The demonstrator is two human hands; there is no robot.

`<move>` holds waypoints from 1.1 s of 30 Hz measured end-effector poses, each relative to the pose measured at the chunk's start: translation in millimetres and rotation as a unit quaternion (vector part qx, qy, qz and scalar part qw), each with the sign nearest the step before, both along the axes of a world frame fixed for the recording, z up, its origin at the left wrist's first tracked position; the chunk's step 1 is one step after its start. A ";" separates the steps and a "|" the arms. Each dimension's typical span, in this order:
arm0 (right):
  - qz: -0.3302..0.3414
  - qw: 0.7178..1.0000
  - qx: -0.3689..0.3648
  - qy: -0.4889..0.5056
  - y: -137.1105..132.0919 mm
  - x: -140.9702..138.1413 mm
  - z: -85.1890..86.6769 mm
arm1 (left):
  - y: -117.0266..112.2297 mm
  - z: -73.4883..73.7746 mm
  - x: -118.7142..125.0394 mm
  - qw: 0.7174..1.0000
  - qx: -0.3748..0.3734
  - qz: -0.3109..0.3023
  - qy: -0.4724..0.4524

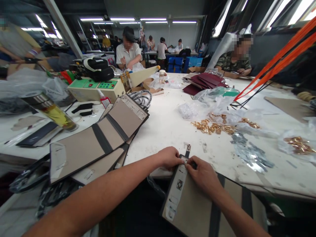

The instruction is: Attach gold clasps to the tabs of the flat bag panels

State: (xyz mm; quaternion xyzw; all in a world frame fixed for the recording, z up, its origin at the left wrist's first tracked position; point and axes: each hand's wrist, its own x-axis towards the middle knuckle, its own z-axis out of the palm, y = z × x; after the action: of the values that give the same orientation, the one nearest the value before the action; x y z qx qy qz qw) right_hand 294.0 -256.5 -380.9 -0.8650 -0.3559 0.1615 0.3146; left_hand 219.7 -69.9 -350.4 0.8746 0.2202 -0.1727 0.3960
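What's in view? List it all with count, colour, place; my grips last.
near panel: 1, taupe and black, lower right
strap tab: 1, black and metallic, near panel's top
stacked panels: several, taupe and black, left
table: at least 1, white, centre
fittings: many, gold, right
metal pieces: many, silver, right
plastic bags: several, clear, both sides
flat pieces: several, maroon, back right
straps: several, orange, upper right
machine: 1, cream and green, back left
bag: 1, black, on machine
flask: 1, yellowish, left
small bottle: 1, red, by machine
co-workers: several, mixed clothing, background
left grip: 1, bare, near panel's top
right grip: 1, bare, same place
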 end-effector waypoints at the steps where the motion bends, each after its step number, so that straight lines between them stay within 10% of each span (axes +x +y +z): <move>1: 0.001 1.000 -0.003 0.000 -0.2 0.8 -1.3 | 0.0 -0.8 2.1 0.999 -0.027 0.004 0.021; 12: -0.042 0.981 0.136 0.135 -11.0 15.5 30.2 | 1.6 -3.0 11.8 0.994 -0.085 0.049 0.038; 17: -0.079 0.843 0.473 0.244 -9.7 12.1 62.1 | 5.9 -5.9 13.5 0.992 -0.100 0.049 0.050; 22: -0.080 0.755 0.583 0.288 21.9 5.3 49.5 | 5.7 -7.9 14.8 0.991 -0.113 0.051 0.053; 33: 0.003 0.869 0.455 0.193 36.6 3.6 55.8 | 7.3 -4.9 12.4 0.988 -0.138 0.046 0.054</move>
State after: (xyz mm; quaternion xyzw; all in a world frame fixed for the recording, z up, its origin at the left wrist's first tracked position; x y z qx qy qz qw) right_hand 297.6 -220.0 -325.2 -0.5768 -0.3248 0.1461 0.7352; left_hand 232.2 -62.7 -355.3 0.7900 0.2549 -0.2301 0.5079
